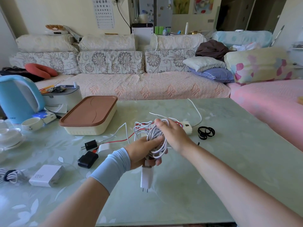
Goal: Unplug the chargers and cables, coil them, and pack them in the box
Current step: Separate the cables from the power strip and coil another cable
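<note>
My left hand [144, 151] grips a coil of white cable [157, 141] above the table, and a white charger [146, 176] hangs from it with its prongs down. My right hand [172, 133] holds the far side of the same coil, fingers curled over the loops. Behind the hands a white power strip [186, 126] lies among tangled white and red cables [141, 126]. The cream box with a brown lid [89, 115] stands shut at the left. Two black chargers [88, 158], a small white one [103, 148] and a large white 120W charger [46, 176] lie on the table.
Black cable ties [205, 132] lie right of the power strip. A coiled cable [9, 176] sits at the far left edge. A blue kettle [18, 99], a bowl [32, 123] and white dishes crowd the left side. A sofa runs behind the table.
</note>
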Demonstrator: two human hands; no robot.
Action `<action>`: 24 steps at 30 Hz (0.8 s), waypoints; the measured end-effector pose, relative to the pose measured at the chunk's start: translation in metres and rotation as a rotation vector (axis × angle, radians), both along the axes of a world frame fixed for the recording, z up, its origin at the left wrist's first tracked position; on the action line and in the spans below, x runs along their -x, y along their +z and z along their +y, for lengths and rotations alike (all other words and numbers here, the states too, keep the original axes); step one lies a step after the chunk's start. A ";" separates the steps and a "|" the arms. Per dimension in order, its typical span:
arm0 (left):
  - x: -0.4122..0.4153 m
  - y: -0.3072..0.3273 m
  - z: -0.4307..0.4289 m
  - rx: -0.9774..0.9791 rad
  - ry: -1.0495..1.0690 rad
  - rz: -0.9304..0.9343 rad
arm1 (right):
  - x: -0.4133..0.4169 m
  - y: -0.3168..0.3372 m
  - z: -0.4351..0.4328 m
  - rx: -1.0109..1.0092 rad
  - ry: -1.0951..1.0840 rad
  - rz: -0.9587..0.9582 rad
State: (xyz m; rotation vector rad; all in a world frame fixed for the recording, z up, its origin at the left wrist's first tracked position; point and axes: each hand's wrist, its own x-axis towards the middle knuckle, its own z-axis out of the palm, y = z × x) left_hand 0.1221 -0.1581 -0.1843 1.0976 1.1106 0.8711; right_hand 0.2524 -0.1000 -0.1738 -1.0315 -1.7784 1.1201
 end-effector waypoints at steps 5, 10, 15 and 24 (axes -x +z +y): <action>0.006 0.000 -0.004 0.025 -0.220 -0.169 | -0.006 -0.006 0.009 0.034 0.110 0.022; 0.002 -0.002 0.002 -0.106 -0.073 0.040 | -0.003 -0.001 0.003 -0.052 0.143 0.134; -0.004 -0.002 0.001 -0.068 -0.070 0.113 | -0.002 0.008 -0.006 0.188 0.219 0.120; -0.005 -0.002 0.010 -0.367 0.165 0.608 | 0.005 -0.002 0.003 0.126 -0.012 0.174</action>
